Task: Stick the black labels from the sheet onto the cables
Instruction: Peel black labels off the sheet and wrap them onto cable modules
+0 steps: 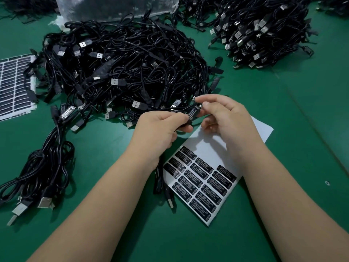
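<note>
Black and glossy, a label [193,114] printed "LED CONTROLLER" lies along the small controller block [194,112] of a cable, held above the counter [283,110] between both hands. The left hand [160,127] pinches the block's near end, thumb and fingers curled round it, with more of the cable [160,178] hanging out under the wrist; how much of that cable is gathered in the palm is hidden. The right hand [224,114] pinches the far end between thumb and forefinger, its other fingers curled below. Most of the label's small print is too fine to read, and the fingers cover both its ends.

Directly beneath the hands lies the white label sheet [205,148], its upper part bare backing and its lower part carrying rows of black labels [200,184]; the right forearm crosses its right edge and hides part of it. A USB plug [171,203] rests just beside the sheet's left edge.

Behind the hands sits a big tangled heap of black USB cables [122,63]. To the left, a labelled cable [66,112] tops a smaller bundle [43,167] trailing toward the near edge. A second label sheet [13,84] is cut off at the left border. Another heap of cables [264,29] lies at the far right, and a clear plastic bag [113,6] at the top is blurred.
</note>
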`<state>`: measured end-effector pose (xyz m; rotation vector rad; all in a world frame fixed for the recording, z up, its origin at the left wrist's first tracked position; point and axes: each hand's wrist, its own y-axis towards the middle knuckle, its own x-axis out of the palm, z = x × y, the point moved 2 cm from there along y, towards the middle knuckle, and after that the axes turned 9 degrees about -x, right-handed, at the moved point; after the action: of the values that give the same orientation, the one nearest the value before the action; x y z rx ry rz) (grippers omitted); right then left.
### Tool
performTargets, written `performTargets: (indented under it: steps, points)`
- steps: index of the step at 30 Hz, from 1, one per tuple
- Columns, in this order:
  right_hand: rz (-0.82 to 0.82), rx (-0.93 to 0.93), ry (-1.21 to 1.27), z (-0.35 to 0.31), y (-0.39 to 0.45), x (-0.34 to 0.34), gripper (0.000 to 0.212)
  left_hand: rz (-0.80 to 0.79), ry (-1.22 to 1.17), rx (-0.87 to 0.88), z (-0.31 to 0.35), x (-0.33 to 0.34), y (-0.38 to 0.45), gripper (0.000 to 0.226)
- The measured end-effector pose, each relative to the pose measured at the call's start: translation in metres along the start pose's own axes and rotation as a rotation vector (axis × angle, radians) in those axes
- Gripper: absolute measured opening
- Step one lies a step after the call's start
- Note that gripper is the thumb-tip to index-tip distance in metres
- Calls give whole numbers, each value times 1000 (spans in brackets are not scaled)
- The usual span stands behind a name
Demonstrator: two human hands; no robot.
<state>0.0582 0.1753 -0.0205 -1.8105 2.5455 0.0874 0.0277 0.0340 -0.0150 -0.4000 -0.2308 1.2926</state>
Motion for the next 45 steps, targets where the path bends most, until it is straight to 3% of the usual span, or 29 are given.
performTargets:
  steps: [5, 18, 23, 32, 38, 45]
  points:
    - [-115, -75, -113, -3, -1, -1, 24, -43, 3, -24, 2, -3, 0, 36]
    - [-180, -187, -331, -1, -1, -1, 22, -45, -65, -55, 1, -6, 3, 38]
    - [-125, -146, -291, 0, 1, 0, 27, -55, -51, -28, -1, -5, 4, 38]
    - [-74, -48, -169, 2, 3, -1, 25, -69, -16, -27, -3, -4, 6, 17]
    - [-92, -95, -220, 3, 1, 2, 11, -99, 13, 57, -5, -3, 5, 17]
    - [-38, -36, -178, 5, 3, 3, 26, -94, 77, 98, -5, 0, 6, 20]
